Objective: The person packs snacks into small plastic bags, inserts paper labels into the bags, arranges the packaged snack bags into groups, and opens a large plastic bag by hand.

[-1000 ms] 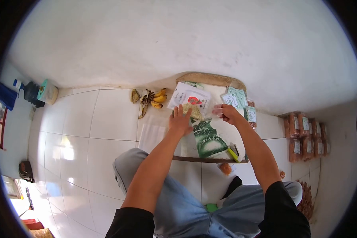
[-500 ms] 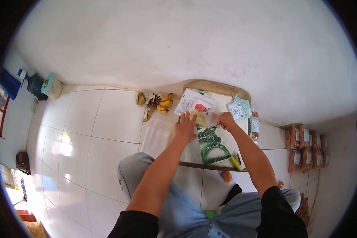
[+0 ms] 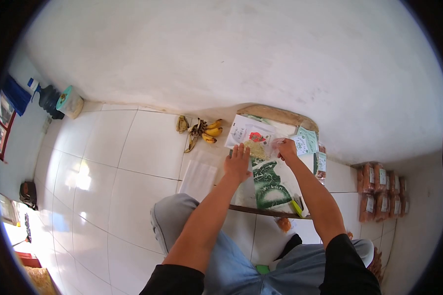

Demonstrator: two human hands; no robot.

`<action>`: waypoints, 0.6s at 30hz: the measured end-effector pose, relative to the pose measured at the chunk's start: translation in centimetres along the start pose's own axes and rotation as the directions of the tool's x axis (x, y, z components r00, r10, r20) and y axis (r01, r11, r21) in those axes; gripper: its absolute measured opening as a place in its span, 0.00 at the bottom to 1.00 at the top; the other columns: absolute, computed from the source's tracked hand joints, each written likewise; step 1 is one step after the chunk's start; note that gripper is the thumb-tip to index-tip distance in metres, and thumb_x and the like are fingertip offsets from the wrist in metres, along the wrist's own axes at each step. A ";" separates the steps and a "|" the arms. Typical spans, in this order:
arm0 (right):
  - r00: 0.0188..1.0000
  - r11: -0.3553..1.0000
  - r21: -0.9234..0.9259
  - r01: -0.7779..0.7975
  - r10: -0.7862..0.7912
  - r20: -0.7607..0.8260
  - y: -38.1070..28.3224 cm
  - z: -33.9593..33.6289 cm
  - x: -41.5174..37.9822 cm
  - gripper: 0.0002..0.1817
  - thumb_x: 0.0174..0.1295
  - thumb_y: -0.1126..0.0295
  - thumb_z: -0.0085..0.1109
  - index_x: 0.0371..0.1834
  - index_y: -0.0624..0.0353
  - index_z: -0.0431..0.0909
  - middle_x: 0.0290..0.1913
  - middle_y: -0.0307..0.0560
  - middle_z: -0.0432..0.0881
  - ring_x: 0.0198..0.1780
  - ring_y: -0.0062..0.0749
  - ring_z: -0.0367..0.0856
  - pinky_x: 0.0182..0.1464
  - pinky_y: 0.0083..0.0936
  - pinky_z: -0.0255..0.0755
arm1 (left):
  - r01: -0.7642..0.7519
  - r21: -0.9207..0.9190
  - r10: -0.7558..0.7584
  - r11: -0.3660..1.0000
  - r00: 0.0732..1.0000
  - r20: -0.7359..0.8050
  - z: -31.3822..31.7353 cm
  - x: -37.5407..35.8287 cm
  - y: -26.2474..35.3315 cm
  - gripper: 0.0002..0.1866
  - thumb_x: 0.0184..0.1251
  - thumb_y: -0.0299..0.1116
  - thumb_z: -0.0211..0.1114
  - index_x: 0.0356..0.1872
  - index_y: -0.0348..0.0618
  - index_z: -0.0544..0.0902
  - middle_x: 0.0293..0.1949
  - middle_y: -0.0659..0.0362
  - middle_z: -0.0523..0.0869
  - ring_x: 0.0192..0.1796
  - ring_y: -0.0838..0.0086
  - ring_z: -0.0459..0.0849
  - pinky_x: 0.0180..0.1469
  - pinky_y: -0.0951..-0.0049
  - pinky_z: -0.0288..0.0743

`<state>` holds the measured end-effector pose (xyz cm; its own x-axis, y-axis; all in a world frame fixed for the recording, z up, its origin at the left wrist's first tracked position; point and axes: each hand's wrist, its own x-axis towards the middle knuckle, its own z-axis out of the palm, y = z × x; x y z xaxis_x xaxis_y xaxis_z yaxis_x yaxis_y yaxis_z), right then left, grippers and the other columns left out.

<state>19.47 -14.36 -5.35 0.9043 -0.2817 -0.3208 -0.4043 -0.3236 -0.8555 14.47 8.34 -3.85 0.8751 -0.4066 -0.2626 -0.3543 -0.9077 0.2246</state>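
Head view, person seated on a white tiled floor at a low board point(image 3: 261, 210) set against the wall. We note the left hand point(image 3: 238, 163) lying flat, fingers spread and apart, palm down on the near edge of a clear bag of yellowish crumbs point(image 3: 255, 149), which rests on the board just beyond the fingertips. The right hand point(image 3: 286, 149) is closed in a pinch on the right edge of that same clear bag; the fingers are together on the film. Just behind the bag lies a white printed pouch point(image 3: 247, 132) with a red mark; its writing is too small for us to read. Near the wrists lies a dark green and white printed packet point(image 3: 270, 184), lettering illegible. Pale green labels point(image 3: 306, 140) sit at the right of the board, text unreadable. Left of the board: a bunch of bananas point(image 3: 207, 132). Far right: stacked packs of brown goods with white labels point(image 3: 381, 189), unreadable.
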 end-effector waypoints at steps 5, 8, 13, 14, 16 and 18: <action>0.998 0.998 -0.061 -0.003 -0.001 -0.059 -0.7 1.3 0.1 0.10 0.52 0.71 0.66 0.37 0.61 0.85 0.24 0.45 0.84 0.13 0.27 0.75 0.11 0.24 0.61 | -0.001 -0.009 0.001 1.000 1.000 0.002 0.0 -0.1 0.0 0.53 0.58 0.51 0.72 0.79 0.47 0.50 0.80 0.49 0.48 0.81 0.57 0.48 0.74 0.56 0.60; 0.994 0.990 -0.139 -0.001 -0.014 -0.110 -1.6 2.5 -0.1 0.08 0.50 0.73 0.64 0.33 0.62 0.84 0.24 0.46 0.85 0.13 0.29 0.76 0.11 0.24 0.61 | -0.003 -0.015 0.003 1.000 1.000 0.004 -0.1 -0.2 0.0 0.53 0.58 0.52 0.72 0.79 0.47 0.50 0.80 0.50 0.47 0.81 0.57 0.48 0.75 0.57 0.58; 0.997 0.995 -0.100 -0.013 0.005 -0.072 -2.6 2.4 -0.7 0.06 0.52 0.74 0.58 0.30 0.63 0.83 0.24 0.51 0.84 0.11 0.30 0.71 0.11 0.27 0.58 | -0.013 -0.031 0.012 0.999 1.000 -0.025 0.4 -0.2 -0.4 0.53 0.57 0.52 0.72 0.78 0.47 0.52 0.80 0.49 0.49 0.81 0.58 0.48 0.75 0.57 0.58; 0.999 0.999 -0.046 -0.012 0.011 -0.038 -2.5 2.0 -0.8 0.06 0.54 0.74 0.56 0.29 0.63 0.82 0.22 0.51 0.83 0.10 0.30 0.69 0.11 0.28 0.57 | -0.015 -0.029 0.014 0.999 0.999 -0.033 0.4 -0.2 -0.4 0.53 0.57 0.53 0.72 0.78 0.47 0.52 0.80 0.49 0.49 0.81 0.58 0.48 0.75 0.57 0.58; 0.999 0.999 -0.031 -0.027 0.028 0.046 -1.2 0.4 0.2 0.07 0.55 0.71 0.60 0.28 0.64 0.82 0.22 0.50 0.84 0.12 0.30 0.71 0.13 0.28 0.59 | -0.012 -0.035 0.011 0.999 0.999 -0.034 0.2 -0.4 -0.4 0.53 0.57 0.53 0.72 0.78 0.47 0.52 0.80 0.50 0.49 0.81 0.59 0.48 0.75 0.57 0.58; 0.991 0.999 -0.016 -0.045 0.047 0.129 -0.3 0.0 0.8 0.11 0.57 0.67 0.63 0.27 0.66 0.83 0.22 0.48 0.84 0.13 0.31 0.74 0.14 0.29 0.62 | -0.011 -0.039 0.010 0.999 0.999 -0.034 0.1 -0.3 -0.4 0.53 0.57 0.53 0.72 0.78 0.47 0.52 0.80 0.50 0.49 0.81 0.59 0.48 0.75 0.57 0.59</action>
<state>20.33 -14.46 -5.38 0.8945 -0.1780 -0.4100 -0.4467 -0.3247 -0.8337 14.28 8.87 -3.97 0.8822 -0.4117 -0.2284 -0.3510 -0.8984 0.2638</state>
